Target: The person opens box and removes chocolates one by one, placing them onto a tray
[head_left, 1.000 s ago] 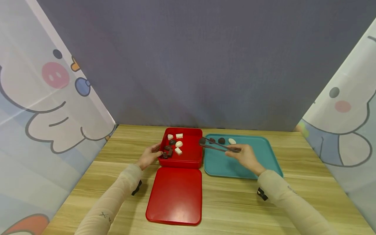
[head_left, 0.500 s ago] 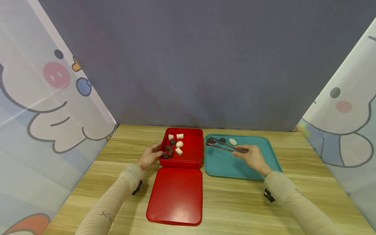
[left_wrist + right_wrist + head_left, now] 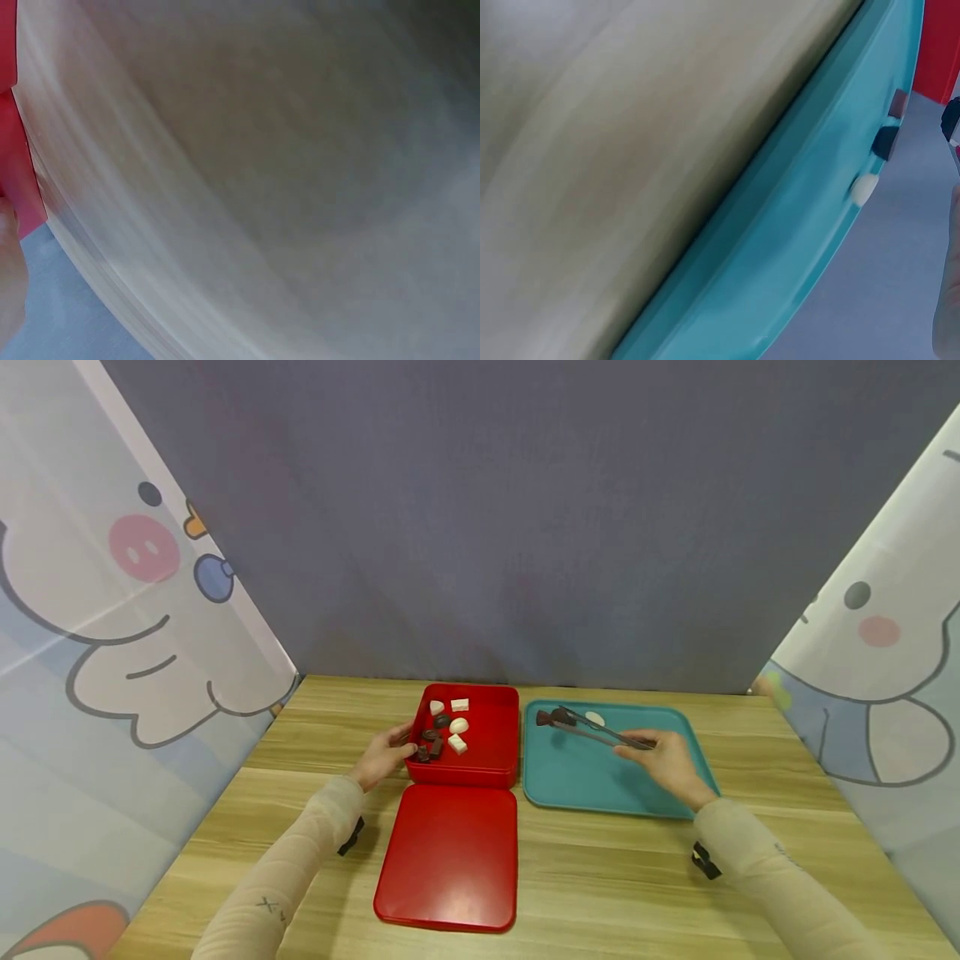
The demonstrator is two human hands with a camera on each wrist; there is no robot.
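My left hand (image 3: 382, 760) holds the left side of an open red box (image 3: 487, 768), its thumb at the rim near the front corner. Several white and dark chocolates, one a white oval chocolate (image 3: 458, 726), lie in the box's left half. My right hand (image 3: 666, 764) grips dark tongs (image 3: 611, 734) from above the teal tray (image 3: 585, 785). The tongs' tips are at a brown chocolate (image 3: 543, 718) and a round dark chocolate (image 3: 563, 717); whether they touch either cannot be told. Beside these lies a white chocolate (image 3: 595, 718), also plain in the right wrist view.
A flat red lid (image 3: 447, 860) lies on the wooden table (image 3: 592, 877) in front of the box. The tray stands just right of the box. Behind the table hangs a grey curtain (image 3: 510, 543), with cartoon-printed sheets (image 3: 97, 610) at both sides.
My right hand has drawn the tongs rightward, from the box's right edge to over the chocolates at the back of the tray. The left hand and the box have stayed in place.
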